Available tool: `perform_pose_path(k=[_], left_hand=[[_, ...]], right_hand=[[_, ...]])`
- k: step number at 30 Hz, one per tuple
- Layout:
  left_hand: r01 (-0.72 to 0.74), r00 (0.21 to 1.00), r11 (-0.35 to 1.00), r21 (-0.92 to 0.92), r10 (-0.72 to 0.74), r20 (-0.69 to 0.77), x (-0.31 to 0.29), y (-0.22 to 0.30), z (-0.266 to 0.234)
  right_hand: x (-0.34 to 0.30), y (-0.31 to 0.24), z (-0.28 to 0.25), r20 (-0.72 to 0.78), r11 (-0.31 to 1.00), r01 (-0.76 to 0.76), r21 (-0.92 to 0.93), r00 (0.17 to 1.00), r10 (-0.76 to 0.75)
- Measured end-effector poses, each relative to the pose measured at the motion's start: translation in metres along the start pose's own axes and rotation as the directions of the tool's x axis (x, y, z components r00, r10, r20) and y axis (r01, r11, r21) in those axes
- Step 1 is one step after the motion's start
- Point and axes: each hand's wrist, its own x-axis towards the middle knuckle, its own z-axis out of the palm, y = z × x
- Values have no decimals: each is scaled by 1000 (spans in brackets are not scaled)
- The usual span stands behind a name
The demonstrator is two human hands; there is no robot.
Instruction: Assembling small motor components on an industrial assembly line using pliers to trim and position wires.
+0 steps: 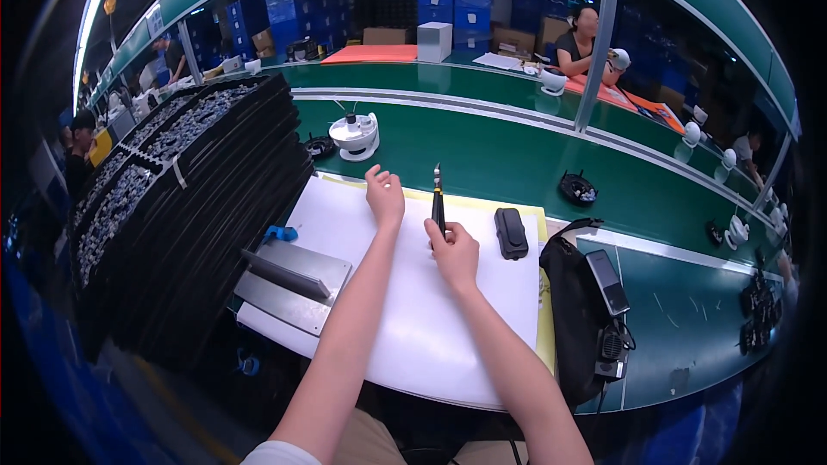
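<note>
We see the right hand (457, 257) with its fingers closed around the black handles of the cutters (438, 207), above the far part of the white sheet (431, 340). The grip leaves the metal tip free, presumably so that it can be aimed; we cannot tell whether the jaws are parted. The long axis runs away from the wearer, almost straight up the view, with the tip toward the long green desk (482, 146). The left hand (385, 198) stands beside and apart from the cutters, fingers loosely curled; we cannot tell whether they pinch anything. The black case (512, 233) lies right of the right hand and the metal plate (297, 293) at the sheet's left, perhaps to leave the middle free.
</note>
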Motion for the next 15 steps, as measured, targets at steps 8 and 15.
perform_pose_path(k=[8,15], left_hand=[[-384,923,370,846,178,341,5,-10,7],[-449,893,439,778,239,381,-2,-7,5]], right_hand=[[-7,-2,3,-22,993,42,-109,999,-44],[-15,-6,2,-112,993,35,-110,993,-47]])
